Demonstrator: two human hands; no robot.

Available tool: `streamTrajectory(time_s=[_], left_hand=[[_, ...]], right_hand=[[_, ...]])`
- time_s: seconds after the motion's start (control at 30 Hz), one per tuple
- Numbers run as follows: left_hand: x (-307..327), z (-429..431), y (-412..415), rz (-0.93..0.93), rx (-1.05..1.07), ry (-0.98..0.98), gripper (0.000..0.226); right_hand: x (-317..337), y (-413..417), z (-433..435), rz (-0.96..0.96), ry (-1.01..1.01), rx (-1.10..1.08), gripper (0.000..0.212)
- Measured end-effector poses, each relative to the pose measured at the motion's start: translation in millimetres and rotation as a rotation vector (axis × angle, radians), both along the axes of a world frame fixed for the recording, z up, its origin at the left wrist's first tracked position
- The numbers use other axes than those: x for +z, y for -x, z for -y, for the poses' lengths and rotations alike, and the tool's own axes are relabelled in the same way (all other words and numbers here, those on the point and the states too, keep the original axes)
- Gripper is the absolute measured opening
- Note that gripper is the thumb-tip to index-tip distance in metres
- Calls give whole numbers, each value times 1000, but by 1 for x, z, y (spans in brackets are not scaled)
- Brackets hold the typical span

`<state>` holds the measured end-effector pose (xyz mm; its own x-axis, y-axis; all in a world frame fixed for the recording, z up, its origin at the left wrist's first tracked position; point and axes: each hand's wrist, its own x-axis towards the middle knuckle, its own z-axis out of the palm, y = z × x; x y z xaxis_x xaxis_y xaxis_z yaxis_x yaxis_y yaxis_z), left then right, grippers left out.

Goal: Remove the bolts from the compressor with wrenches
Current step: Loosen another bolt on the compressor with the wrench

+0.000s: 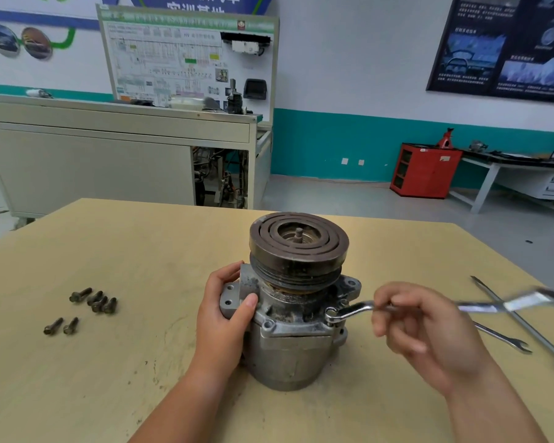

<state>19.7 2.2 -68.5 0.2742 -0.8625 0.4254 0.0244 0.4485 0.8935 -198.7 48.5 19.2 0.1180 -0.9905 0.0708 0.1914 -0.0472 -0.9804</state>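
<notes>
Fingers (228,274) of the left hand (224,318) curl over a mounting ear on the compressor (288,353), with the thumb pressed against the ear's front face, gripping the housing from its left side. This compressor stands upright near the middle of the wooden table (141,251), with its dark grooved pulley (298,251) on top and a short shaft stub showing in the pulley's centre. At the right, the right hand (429,330) is blurred; its fingers are bent around the shank of a combination wrench (355,310), pinching it partway along. The wrench's ring end sits over a bolt (331,314) on the front-right flange. Six loose bolts (95,300) lie on the table well to the left, four bunched together and two just in front of them. A second wrench (502,337) and a screwdriver (531,330) with an orange handle lie on the table at the right, behind the right hand.
</notes>
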Motion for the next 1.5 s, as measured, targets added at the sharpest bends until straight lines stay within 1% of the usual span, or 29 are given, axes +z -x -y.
streamTrajectory(time_s=[0.07, 0.13, 0.17, 0.23, 0.27, 0.3, 0.37, 0.47, 0.53, 0.6, 0.73, 0.87, 1.0, 1.07, 1.13, 1.17, 1.23, 1.3, 1.37, 1.43, 1.5], left_hand=[[-1, 0, 0, 1, -3, 2, 52], [-1, 0, 0, 2, -7, 2, 52], [-1, 0, 0, 2, -9, 4, 52], [-1, 1, 1, 2, -10, 12, 51], [-1, 1, 0, 3, -8, 15, 51], [-1, 1, 0, 1, -7, 19, 50], [-1, 1, 1, -6, -4, 28, 48], [0, 0, 1, -6, -4, 34, 48], [1, 0, 1, 1, -5, 38, 50], [1, -1, 1, 2, -6, 34, 51], [2, -1, 1, 3, -3, 26, 53], [4, -3, 1, 13, 4, 18, 55], [5, -4, 2, 18, 13, 10, 55], [5, -4, 2, 23, 11, 8, 55], [5, -4, 1, 26, 9, 9, 54], [5, -4, 1, 27, 8, 10, 54], [5, -3, 1, 24, 4, 15, 54], [5, -3, 2, 20, -1, 20, 55], [5, -3, 2, 20, -7, 29, 55], [6, -4, 2, 33, -8, 48, 55], [7, -5, 2, 57, 11, 74, 53]], right_hand=[[5, 7, 23, 67, -123, 130, 26], [6, 7, 36, 138, -142, 215, 13], [4, 6, 39, 193, -131, 249, 14], [-2, 6, 35, 362, -125, 245, 30], [-7, 4, 29, 434, -117, 206, 32], [-13, 2, 20, 452, -81, 134, 29], [-24, -5, -2, 377, 23, -10, 13], [-35, -17, -30, 162, 162, -189, 28], [-31, -25, -41, 21, 262, -250, 24], [-26, -30, -46, -58, 325, -287, 23], [-24, -32, -50, -76, 318, -324, 20], [-24, -35, -56, -119, 276, -345, 22], [-23, -44, -61, -198, 301, -367, 23], [-22, -43, -58, -209, 312, -378, 18], [-18, -37, -53, -202, 315, -384, 21], [-16, -32, -50, -191, 301, -355, 17], [-10, -18, -37, -166, 243, -245, 24], [-4, -3, -17, -150, 135, -122, 25], [1, 8, 4, -95, 20, 28, 17], [3, 8, 22, 7, -64, 144, 9], [-2, 5, 30, 202, -48, 179, 27]])
